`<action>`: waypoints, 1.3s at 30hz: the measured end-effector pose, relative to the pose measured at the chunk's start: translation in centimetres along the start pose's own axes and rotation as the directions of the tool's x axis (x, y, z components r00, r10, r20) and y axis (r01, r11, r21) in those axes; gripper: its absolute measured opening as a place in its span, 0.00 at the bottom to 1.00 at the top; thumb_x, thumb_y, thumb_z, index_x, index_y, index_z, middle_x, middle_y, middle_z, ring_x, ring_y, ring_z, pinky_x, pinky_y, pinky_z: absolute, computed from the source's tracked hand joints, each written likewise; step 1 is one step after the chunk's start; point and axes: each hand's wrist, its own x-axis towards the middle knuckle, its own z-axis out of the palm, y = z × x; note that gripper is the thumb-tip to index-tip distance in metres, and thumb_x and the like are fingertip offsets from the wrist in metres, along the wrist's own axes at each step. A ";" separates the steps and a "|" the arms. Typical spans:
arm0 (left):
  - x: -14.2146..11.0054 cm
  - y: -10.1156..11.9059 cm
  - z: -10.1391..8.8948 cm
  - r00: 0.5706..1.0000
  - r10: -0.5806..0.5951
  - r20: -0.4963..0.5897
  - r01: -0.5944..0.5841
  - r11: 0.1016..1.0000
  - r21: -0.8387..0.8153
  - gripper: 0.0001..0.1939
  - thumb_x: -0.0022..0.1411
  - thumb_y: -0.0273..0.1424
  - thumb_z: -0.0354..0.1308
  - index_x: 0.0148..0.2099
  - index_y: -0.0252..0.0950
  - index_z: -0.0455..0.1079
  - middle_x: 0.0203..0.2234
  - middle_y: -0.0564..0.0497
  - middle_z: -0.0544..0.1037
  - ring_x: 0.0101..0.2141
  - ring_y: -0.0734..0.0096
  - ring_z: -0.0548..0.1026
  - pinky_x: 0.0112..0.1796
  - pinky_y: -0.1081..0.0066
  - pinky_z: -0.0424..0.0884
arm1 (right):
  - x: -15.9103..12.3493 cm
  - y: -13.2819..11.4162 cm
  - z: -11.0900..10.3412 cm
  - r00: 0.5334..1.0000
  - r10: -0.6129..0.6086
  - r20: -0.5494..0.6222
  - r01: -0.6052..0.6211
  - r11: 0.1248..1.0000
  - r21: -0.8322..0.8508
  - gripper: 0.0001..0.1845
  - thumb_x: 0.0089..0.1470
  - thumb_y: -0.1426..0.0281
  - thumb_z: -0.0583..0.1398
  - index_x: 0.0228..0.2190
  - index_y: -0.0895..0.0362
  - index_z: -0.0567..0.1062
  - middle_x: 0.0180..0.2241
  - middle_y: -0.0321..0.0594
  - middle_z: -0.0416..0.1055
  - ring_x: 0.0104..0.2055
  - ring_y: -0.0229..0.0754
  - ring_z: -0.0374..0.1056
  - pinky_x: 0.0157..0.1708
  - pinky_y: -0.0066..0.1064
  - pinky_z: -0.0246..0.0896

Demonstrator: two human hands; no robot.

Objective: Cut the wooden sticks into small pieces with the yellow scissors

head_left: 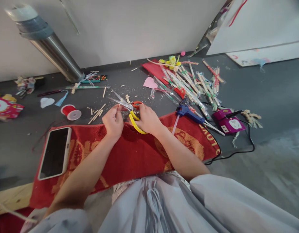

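Clock centring on the scissors (126, 104), 12 pointing toward the back of the desk (266, 87).

At 8, a dark-screened phone (54, 153) is lying on a red towel (132, 152) that is running along the near side. At 9, a spool of red thread (67, 111) is resting on its side; closer in, short pale sticks (97, 116) are lying loose.

Left hand (113, 120): fingers curling together at the tips, sitting right by the lower blade. A small pale bit seems to be showing there; cannot tell whether they are pinching it.

Scissors: hanging just past the towel's far edge, blades standing apart and pointing toward 10.

Right hand (149, 119): fingers clamping on the orange and yellow handles.

Reading: a snipping step appears to be in hand, blades at the ready rather than biting; pale clippings (127, 98) scattering about 12 are fitting that. A cut from here would be calling for the left fingers feeding a piece between the blades, tips staying clear, and the right hand squeezing evenly.

At 1, a pink paper heart (150, 83) is lying flat. Toward 2, wrapped sticks (188, 87) are heaping up. At 3, a blue glue gun (188, 113) is resting, a purple power block (228, 121) sitting beyond.
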 end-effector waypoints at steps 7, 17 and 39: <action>0.0 0.1 0.0 1.000 -0.006 0.014 0.007 1.000 -0.025 0.17 0.68 0.33 0.48 0.32 0.36 0.75 0.27 0.52 0.80 0.30 0.73 0.78 0.35 0.73 0.72 | -0.1 0.1 0.4 0.999 -0.012 -0.034 0.013 0.999 0.032 0.31 0.54 0.48 0.58 0.46 0.62 0.66 0.46 0.59 0.72 0.51 0.58 0.69 0.52 0.50 0.60; -0.1 0.1 0.2 0.999 -0.023 0.022 0.023 1.000 -0.009 0.17 0.67 0.33 0.47 0.31 0.37 0.73 0.25 0.53 0.78 0.27 0.74 0.75 0.32 0.73 0.68 | -0.2 -0.2 0.8 1.000 0.003 -0.025 -0.001 0.996 0.091 0.38 0.51 0.47 0.60 0.50 0.67 0.65 0.51 0.62 0.69 0.57 0.59 0.64 0.57 0.47 0.57; 0.2 -0.4 0.1 0.997 -0.002 0.077 0.004 1.000 -0.025 0.14 0.66 0.32 0.47 0.30 0.38 0.69 0.26 0.52 0.79 0.29 0.72 0.75 0.33 0.71 0.69 | -0.1 0.3 0.1 0.999 -0.004 -0.047 0.006 0.999 0.054 0.38 0.53 0.43 0.56 0.49 0.65 0.66 0.49 0.61 0.70 0.55 0.59 0.66 0.54 0.50 0.60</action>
